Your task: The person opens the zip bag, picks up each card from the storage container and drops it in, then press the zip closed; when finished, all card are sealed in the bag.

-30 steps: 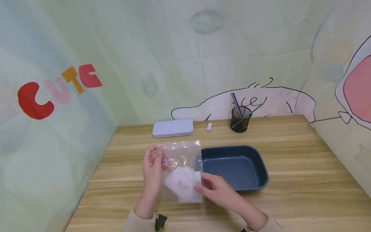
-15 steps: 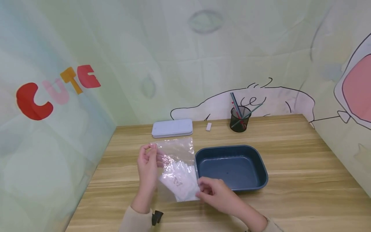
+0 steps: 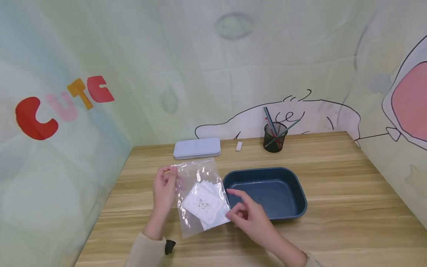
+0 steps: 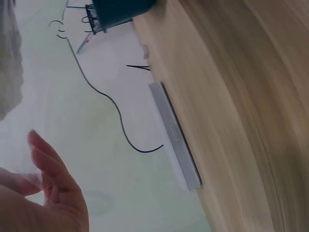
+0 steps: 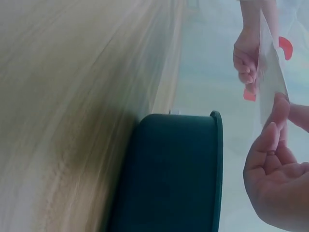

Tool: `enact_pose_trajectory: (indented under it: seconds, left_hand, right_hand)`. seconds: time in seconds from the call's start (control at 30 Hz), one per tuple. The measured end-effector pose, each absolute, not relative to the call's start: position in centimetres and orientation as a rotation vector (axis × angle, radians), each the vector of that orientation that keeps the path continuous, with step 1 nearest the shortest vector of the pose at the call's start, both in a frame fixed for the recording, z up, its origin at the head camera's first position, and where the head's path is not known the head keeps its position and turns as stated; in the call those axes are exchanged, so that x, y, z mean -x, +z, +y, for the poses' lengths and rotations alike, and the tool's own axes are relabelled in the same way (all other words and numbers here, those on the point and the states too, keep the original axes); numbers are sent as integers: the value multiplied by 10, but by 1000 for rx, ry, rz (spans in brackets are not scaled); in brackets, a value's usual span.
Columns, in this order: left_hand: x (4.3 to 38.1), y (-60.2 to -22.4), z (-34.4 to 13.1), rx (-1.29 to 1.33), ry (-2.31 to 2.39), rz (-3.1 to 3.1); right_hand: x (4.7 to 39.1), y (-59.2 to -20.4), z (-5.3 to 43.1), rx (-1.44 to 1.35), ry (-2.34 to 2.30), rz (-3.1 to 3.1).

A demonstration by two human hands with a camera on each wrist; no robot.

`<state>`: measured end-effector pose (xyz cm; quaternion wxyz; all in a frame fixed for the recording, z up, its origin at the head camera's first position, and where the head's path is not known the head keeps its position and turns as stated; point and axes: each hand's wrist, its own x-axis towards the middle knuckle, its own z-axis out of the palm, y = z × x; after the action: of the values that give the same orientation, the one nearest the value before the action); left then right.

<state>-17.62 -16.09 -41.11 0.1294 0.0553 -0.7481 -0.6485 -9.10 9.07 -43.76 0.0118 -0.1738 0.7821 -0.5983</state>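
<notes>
Since the earlier frame, the clear plastic bag (image 3: 199, 196) has tilted, its lower edge swinging left, and the right hand (image 3: 248, 218) has loosened its hold, its forefinger now stretched out. The left hand (image 3: 164, 187) pinches the bag's upper left corner between thumb and fingertips, holding it above the wooden tabletop (image 3: 333, 207). White cards (image 3: 204, 205), the top one printed with a butterfly, sit inside the bag. The right hand touches the bag's lower right edge with relaxed, part-open fingers. Just right of the bag lies a dark blue tray (image 3: 300, 193). Farther back stand a pale tin case (image 3: 197, 147), a small eraser (image 3: 238, 146) and a mesh pen cup (image 3: 275, 138).
</notes>
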Motion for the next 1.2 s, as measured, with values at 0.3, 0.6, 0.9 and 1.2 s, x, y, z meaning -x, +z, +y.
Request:
enact_pose_trajectory:
  seconds: [0.3, 0.6, 0.9, 1.2]
  left_hand:
    - [188, -423, -169, -148, -1807, -2321]
    - [196, -435, -174, -160, -1703, -2495]
    - [204, -446, -175, -131, -1587, -2614]
    - [211, -455, -177, -141, -1568, -2727]
  right_hand:
    - [88, -446, 85, 641, -1840, 2449]
    - [88, -449, 81, 715, -1640, 2661]
    - [86, -460, 74, 1179, -1119, 3302]
    - [89, -463, 70, 1270, -936, 3347]
